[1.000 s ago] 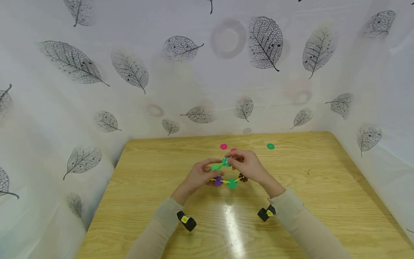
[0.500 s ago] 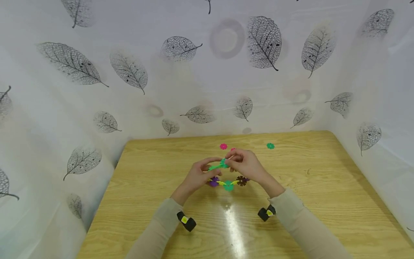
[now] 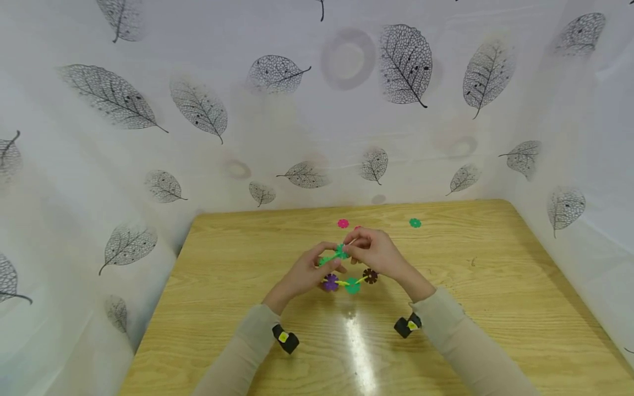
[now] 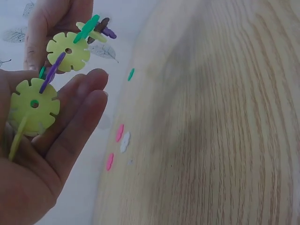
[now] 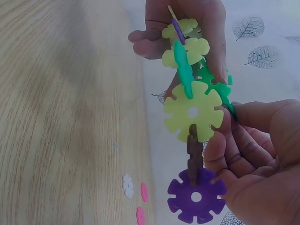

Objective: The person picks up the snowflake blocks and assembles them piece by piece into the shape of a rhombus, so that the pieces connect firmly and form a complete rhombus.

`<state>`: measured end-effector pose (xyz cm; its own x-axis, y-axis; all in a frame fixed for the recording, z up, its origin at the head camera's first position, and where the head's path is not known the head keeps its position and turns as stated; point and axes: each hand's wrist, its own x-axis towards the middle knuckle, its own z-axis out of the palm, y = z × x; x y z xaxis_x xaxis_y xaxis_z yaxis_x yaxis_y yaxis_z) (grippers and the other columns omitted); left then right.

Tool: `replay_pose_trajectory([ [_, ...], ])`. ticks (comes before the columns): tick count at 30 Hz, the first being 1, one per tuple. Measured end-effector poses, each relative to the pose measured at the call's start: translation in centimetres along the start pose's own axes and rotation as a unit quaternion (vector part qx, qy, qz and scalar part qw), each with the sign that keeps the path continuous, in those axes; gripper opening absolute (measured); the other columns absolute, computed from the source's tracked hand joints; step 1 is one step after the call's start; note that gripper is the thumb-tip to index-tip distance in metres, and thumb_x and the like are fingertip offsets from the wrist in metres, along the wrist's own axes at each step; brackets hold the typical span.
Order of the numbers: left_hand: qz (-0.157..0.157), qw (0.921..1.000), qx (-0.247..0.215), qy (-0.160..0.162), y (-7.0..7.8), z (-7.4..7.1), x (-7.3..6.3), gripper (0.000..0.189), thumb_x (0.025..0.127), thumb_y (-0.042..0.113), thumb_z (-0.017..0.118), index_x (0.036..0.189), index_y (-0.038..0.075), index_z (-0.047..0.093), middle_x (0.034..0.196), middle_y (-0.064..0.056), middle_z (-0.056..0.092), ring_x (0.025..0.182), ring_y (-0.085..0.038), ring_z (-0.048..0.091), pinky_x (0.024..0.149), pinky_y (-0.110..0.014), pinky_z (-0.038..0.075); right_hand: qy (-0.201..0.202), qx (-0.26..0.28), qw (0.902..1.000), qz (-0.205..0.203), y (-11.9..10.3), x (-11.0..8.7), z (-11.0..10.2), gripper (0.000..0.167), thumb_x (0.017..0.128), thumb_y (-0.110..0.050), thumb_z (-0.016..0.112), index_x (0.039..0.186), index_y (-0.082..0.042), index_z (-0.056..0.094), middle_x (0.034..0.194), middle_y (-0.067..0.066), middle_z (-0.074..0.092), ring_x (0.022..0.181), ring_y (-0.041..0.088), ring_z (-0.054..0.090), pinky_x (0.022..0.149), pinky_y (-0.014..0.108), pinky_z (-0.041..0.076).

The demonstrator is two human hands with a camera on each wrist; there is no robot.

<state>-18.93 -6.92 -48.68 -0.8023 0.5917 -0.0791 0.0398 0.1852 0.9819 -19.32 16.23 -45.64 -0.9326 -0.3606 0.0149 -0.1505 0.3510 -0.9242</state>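
Observation:
A chain of slotted, flower-shaped plastic discs hangs above the table between both hands. The left hand (image 3: pixel 301 275) holds the chain's left part, thumb on one side and fingers on the other; a yellow disc (image 4: pixel 47 112) lies against its palm side in the left wrist view. With thumb and fingertips the right hand (image 3: pixel 380 256) pinches a green disc (image 3: pixel 342 252) at the chain's upper end. Below hang a purple disc (image 3: pixel 331 282), another green disc (image 3: pixel 353 285) and a brown disc (image 3: pixel 370 276). A further purple disc (image 5: pixel 180 199) ends the chain beyond the brown one in the right wrist view.
Loose discs lie towards the back of the wooden table (image 3: pixel 485 308): a pink one (image 3: pixel 343 223), a second pink disc (image 3: pixel 358 227) partly behind the right hand, a green one (image 3: pixel 415 223) and a white one (image 4: pixel 125 142). A leaf-print curtain (image 3: pixel 317 126) stands behind.
The hanging part of the chain has swung slightly and sits a little lower. The green disc at the right fingertips has shifted slightly left and down. Both hands keep their hold.

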Motion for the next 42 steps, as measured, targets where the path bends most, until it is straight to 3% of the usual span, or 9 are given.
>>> replay_pose_trajectory([
  [4,0.0,1.0,0.001,-0.008,0.1,0.1,0.0,0.04,0.112,0.027,0.054,0.15,0.019,0.043,0.124,-0.03,0.072,0.081,-0.041,0.078,0.069,-0.06,0.066,-0.001,0.004,1.0,-0.003,0.0,0.0,0.0,0.018,0.103,-0.018,0.071,0.114,-0.003,0.071,0.094,0.017,0.079,0.073,0.02,0.073,0.072,0.034,0.064],
  [9,0.023,0.9992,0.023,0.023,0.3,0.2,0.0,0.046,0.11,0.026,0.058,0.153,0.018,0.044,0.115,-0.032,0.074,0.071,-0.025,0.078,0.065,-0.057,0.066,0.003,0.002,1.0,0.0,0.0,0.0,0.0,0.02,0.102,-0.019,0.072,0.113,-0.003,0.07,0.092,0.017,0.079,0.073,0.023,0.074,0.067,0.036,0.063],
  [11,0.036,0.998,0.031,0.041,0.3,0.3,0.1,0.044,0.109,0.025,0.061,0.151,0.017,0.049,0.107,-0.033,0.076,0.067,-0.021,0.077,0.058,-0.044,0.065,0.003,0.002,1.0,0.001,0.0,0.0,0.0,0.02,0.102,-0.019,0.072,0.114,-0.003,0.07,0.089,0.012,0.08,0.073,0.024,0.074,0.066,0.035,0.063],
  [17,0.061,0.9905,0.07,0.101,0.2,0.6,0.2,0.041,0.105,0.021,0.068,0.145,0.015,0.061,0.095,-0.029,0.078,0.051,-0.025,0.065,0.045,-0.02,0.035,0.006,0.008,0.9999,0.002,-0.2,-0.1,0.0,0.019,0.102,-0.019,0.072,0.113,-0.004,0.069,0.084,0.006,0.08,0.072,0.02,0.074,0.06,0.031,0.06],
  [20,0.051,0.9883,0.066,0.128,0.3,0.9,0.1,0.041,0.103,0.023,0.072,0.142,0.016,0.067,0.104,-0.024,0.079,0.061,-0.019,0.073,0.049,-0.019,0.05,0.007,0.004,1.0,0.003,-0.3,-0.1,0.0,0.018,0.102,-0.021,0.071,0.112,-0.006,0.069,0.081,0.004,0.079,0.071,0.019,0.074,0.062,0.032,0.06],
  [22,0.043,0.9878,0.057,0.138,0.2,0.9,0.0,0.04,0.102,0.025,0.073,0.141,0.017,0.069,0.111,-0.021,0.079,0.073,-0.027,0.078,0.055,-0.022,0.059,0.003,0.001,1.0,0.003,-0.2,0.0,-0.1,0.019,0.103,-0.021,0.071,0.114,-0.006,0.069,0.081,0.004,0.078,0.071,0.02,0.074,0.067,0.036,0.062],
  [27,0.044,0.9878,0.047,0.142,-0.3,0.6,0.0,0.038,0.1,0.022,0.075,0.138,0.015,0.072,0.115,-0.018,0.079,0.092,-0.041,0.078,0.053,-0.019,0.052,0.017,-0.02,0.9997,0.0,0.4,0.4,-0.8,0.025,0.106,-0.027,0.066,0.116,-0.004,0.071,0.09,0.011,0.078,0.077,0.026,0.073,0.072,0.042,0.063],
  [35,0.04,0.9897,0.04,0.132,-0.8,-0.3,-0.4,0.037,0.1,0.021,0.075,0.137,0.014,0.071,0.104,-0.026,0.078,0.074,-0.01,0.074,0.048,-0.019,0.039,0.055,-0.055,0.997,0.004,2.7,1.6,-1.7,0.025,0.105,-0.02,0.067,0.117,0.001,0.072,0.105,0.02,0.075,0.086,0.037,0.072,0.069,0.031,0.062],
  [42,0.047,0.9895,0.044,0.129,-1.0,-0.4,-0.6,0.037,0.1,0.02,0.075,0.136,0.012,0.072,0.105,-0.017,0.081,0.091,-0.042,0.078,0.05,-0.019,0.04,0.051,-0.117,0.9919,0.004,5.0,3.1,-0.8,0.026,0.102,-0.014,0.069,0.12,0.004,0.071,0.108,0.016,0.075,0.092,0.028,0.07,0.078,0.03,0.06],
])
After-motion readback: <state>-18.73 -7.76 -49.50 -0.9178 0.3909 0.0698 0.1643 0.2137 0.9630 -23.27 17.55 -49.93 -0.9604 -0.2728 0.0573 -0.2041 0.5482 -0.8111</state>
